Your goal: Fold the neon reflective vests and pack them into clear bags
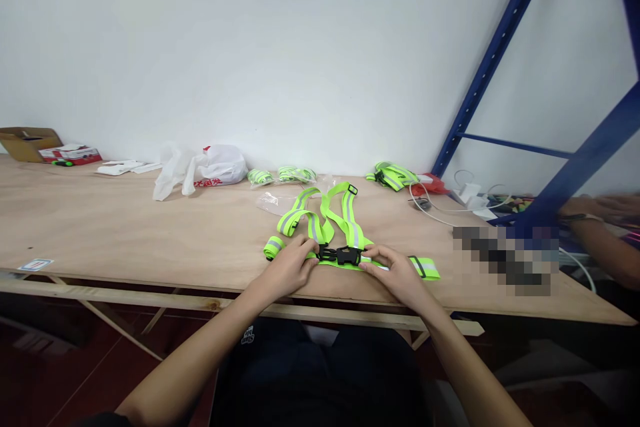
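A neon yellow-green reflective harness (353, 217) with silver stripes lies spread on the wooden table in front of me. My left hand (295, 265) pinches the pronged half of its black side-release buckle (327, 253). On the other side, my right hand (393, 270) grips the strap end at the black socket half (349, 255). The two halves face each other almost end to end; whether the prongs have entered the socket I cannot tell. A black slider (417, 267) sits on the strap right of my right hand, and a rolled strap end (273, 247) lies left of my left hand.
Behind the harness are clear plastic packaging (276, 203) and bagged green straps (296, 175). A white plastic bag (225, 165) stands left of them. Another reflective bundle (394, 175), white cables (435, 217) and a blue metal rack (480, 80) are right. Another person's arm (595, 233) shows at far right.
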A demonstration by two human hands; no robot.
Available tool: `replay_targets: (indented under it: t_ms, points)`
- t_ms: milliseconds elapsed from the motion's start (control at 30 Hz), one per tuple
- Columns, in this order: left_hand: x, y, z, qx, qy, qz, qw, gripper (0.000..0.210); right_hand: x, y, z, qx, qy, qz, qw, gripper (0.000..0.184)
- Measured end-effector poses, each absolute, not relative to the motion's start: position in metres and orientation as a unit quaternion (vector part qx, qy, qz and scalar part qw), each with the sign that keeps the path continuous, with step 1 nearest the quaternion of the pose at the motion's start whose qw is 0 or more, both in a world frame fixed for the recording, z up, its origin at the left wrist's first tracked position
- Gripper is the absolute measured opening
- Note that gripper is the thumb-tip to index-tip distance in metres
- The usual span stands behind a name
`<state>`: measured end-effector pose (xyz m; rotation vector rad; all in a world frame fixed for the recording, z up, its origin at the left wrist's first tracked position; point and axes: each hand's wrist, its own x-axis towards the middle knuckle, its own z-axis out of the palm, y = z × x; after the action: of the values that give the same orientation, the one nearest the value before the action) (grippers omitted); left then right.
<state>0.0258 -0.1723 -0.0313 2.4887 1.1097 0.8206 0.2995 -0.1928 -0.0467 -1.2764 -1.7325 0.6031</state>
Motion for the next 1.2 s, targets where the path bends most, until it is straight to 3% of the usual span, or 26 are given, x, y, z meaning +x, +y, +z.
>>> replay_targets:
  t_ms: [667, 833, 1000, 1100, 1200]
  points:
    - [0.038, -0.178, -0.033, 0.88, 0.371, 0.268, 0.128, 0.011, 0.279, -0.199, -0.047, -0.507, -0.761, 0.109, 0.39, 0.015]
    - [0.019, -0.192, -0.005, 0.888, 0.352, 0.286, 0.073, 0.031, 0.275, -0.203, -0.047, -0.503, -0.78, 0.1, 0.358, 0.03]
    - [-0.05, -0.191, 0.027, 0.848, 0.429, 0.283, 0.131, 0.052, 0.296, -0.211, -0.037, -0.525, -0.777, 0.048, 0.344, 0.04]
    - [-0.083, -0.183, 0.019, 0.81, 0.507, 0.246, 0.16, 0.071, 0.328, -0.22, -0.023, -0.54, -0.772, 0.011, 0.335, 0.044]
    - [-0.089, -0.174, 0.003, 0.812, 0.502, 0.222, 0.199, 0.069, 0.36, -0.23, -0.009, -0.557, -0.774, 0.036, 0.301, 0.044]
